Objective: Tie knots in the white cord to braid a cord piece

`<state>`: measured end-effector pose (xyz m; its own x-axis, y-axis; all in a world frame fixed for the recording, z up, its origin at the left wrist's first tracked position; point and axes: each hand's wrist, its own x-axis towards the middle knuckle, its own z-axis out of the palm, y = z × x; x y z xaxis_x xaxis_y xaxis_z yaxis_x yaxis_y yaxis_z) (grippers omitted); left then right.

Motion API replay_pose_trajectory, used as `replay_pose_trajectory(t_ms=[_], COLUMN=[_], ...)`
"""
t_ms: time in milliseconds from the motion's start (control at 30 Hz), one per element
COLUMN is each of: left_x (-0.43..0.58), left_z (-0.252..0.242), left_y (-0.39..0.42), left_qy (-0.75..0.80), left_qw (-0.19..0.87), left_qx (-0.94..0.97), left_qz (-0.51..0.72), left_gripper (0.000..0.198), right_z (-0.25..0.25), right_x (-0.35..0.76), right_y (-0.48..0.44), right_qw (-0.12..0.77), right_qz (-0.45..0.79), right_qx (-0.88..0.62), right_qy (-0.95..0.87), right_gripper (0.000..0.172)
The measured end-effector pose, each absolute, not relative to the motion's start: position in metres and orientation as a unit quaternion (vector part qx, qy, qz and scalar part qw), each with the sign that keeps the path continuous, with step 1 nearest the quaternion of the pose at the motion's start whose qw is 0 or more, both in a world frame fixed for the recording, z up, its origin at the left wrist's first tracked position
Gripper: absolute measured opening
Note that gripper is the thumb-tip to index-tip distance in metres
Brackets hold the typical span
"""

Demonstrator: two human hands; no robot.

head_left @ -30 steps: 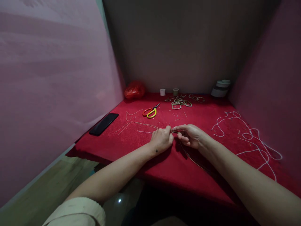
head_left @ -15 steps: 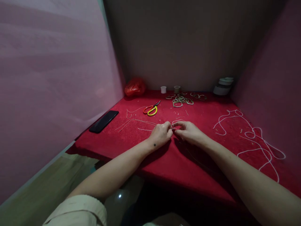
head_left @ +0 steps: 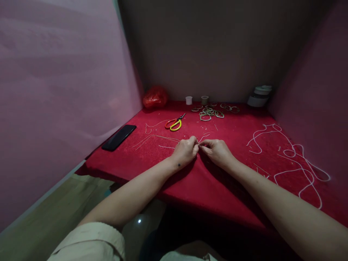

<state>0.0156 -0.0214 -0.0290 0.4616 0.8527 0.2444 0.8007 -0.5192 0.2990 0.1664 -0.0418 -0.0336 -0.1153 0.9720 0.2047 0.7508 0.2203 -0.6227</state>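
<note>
Thin cords run from the left across the red cloth into my left hand, whose fingers are closed on them. My right hand pinches at the same spot, its thumb and index fingertip meeting close beside the left fingers. Between the two hands a short white cord end sticks up and away from me. Exactly how the strands cross at the fingertips is too small to make out.
Scissors with red and yellow handles lie beyond my left hand. A black phone rests at the left. Behind are a red plastic bag, two small cups, and braided loops. Loose white cord sprawls at the right.
My right fingers have closed from a looser, more spread pose into a pinch near the left fingers. The white loop between the hands has become a short, straighter end.
</note>
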Motion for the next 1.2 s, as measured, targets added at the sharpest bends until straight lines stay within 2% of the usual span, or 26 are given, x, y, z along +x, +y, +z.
replay_pose_trajectory(t_ms=[233,600,867,1200], left_x=[0.019,0.013,0.02,0.023], left_z=[-0.027,-0.026,-0.03,-0.027], left_y=[-0.022,-0.031,-0.029,-0.027], left_qy=[0.531,0.477,0.501,0.488], left_qw=[-0.013,0.029,-0.02,-0.031], left_qx=[0.837,0.854,0.856,0.867], left_qz=[0.131,0.206,0.129,0.099], left_gripper=[0.022,0.017,0.025,0.025], right_z=[-0.038,-0.037,-0.035,-0.034], right_x=[0.17,0.169,0.17,0.17], right_y=[-0.037,-0.036,-0.037,-0.037], right_qw=[0.335,0.34,0.336,0.325], right_qz=[0.232,0.25,0.261,0.253], right_qx=[-0.558,-0.572,-0.572,-0.577], right_qy=[-0.722,-0.703,-0.702,-0.705], right_gripper=[0.02,0.024,0.024,0.024])
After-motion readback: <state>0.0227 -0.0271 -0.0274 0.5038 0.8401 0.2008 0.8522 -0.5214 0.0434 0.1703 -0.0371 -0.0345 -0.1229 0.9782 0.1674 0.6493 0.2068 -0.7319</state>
